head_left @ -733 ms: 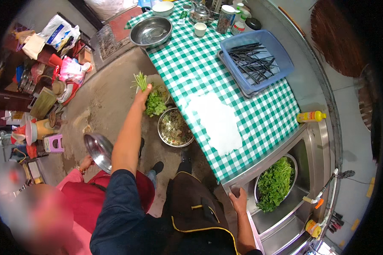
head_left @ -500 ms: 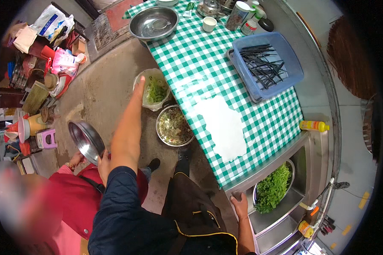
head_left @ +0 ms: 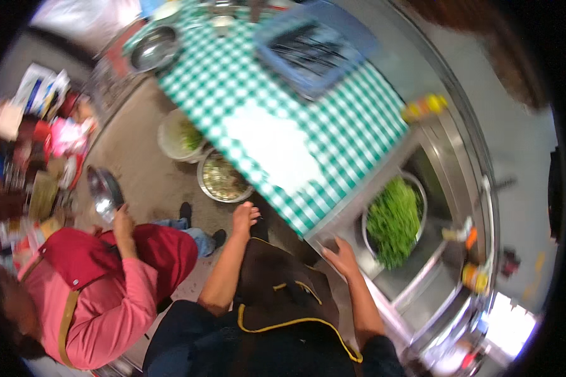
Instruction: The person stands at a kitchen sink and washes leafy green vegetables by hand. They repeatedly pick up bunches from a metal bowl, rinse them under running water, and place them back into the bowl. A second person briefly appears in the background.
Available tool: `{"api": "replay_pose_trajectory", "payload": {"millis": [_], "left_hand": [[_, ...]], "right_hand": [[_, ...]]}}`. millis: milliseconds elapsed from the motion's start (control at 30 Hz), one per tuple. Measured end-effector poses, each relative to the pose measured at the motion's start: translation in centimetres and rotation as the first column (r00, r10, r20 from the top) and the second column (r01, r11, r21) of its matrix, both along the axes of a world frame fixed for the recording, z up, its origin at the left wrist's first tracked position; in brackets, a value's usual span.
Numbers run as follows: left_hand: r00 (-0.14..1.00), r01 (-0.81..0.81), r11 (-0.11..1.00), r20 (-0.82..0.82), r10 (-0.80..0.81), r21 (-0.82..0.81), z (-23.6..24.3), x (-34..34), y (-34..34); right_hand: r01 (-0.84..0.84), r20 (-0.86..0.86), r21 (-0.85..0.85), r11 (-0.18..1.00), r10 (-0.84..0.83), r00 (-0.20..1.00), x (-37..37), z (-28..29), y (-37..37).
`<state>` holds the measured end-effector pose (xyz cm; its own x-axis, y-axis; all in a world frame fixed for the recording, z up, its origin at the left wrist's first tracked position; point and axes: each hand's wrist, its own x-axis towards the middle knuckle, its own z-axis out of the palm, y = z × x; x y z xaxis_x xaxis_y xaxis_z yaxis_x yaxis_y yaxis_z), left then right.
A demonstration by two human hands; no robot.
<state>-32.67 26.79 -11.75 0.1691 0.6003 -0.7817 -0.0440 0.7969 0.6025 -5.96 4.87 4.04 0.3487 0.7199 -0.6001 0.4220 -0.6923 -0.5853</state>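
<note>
My left hand [head_left: 245,218] is held over the floor in front of my dark apron [head_left: 267,273]. Its fingers are curled in and I see nothing in them. At the near corner of the steel sink [head_left: 374,273], my right hand [head_left: 341,256] rests on the rim with thumb and fingers apart. Beside it, a round bowl of leafy greens [head_left: 393,220] sits in the basin. Past my left hand, a metal basin of food scraps [head_left: 223,179] and a pale bucket with greens [head_left: 179,135] stand on the floor.
A green checked table [head_left: 333,151] bears a white patch [head_left: 273,147], a blue tub of dark sticks [head_left: 314,50] and a metal bowl [head_left: 154,49]. A yellow bottle [head_left: 424,108] lies by the sink. At left, a co-worker [head_left: 94,295] holds a metal bowl [head_left: 104,191].
My left arm has drawn back from over the bucket toward my body, its fingers now curled. My right hand has loosened on the sink rim. My view has swung right; the co-worker has moved apart.
</note>
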Motion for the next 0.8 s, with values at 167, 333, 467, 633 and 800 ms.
{"api": "replay_pose_trajectory", "payload": {"millis": [167,333,467,633,800], "left_hand": [[0.949,0.314,0.907,-0.099,-0.298,0.28,11.2,4.8,-7.7],[0.909,0.397,0.838,-0.031,-0.416,0.374,18.1,10.3,-15.6],[0.847,0.5,0.804,0.012,-0.531,0.323,19.8,17.4,-22.7],[0.638,0.697,0.563,-0.026,-0.769,0.445,17.2,24.6,-27.3],[0.541,0.739,0.308,-0.255,-0.801,0.599,13.9,30.5,-27.7]], "right_hand": [[-0.026,-0.106,0.123,0.992,0.039,0.994,2.6,-0.8,-3.6],[0.125,-0.173,0.349,0.929,-0.067,0.983,5.1,-1.8,-9.4],[0.207,-0.003,0.399,0.893,-0.224,0.975,9.3,-2.4,-15.5],[0.265,0.183,0.429,0.864,-0.37,0.911,17.5,-1.9,-19.1],[0.422,0.304,0.434,0.796,-0.571,0.763,23.6,-2.3,-21.6]]}}
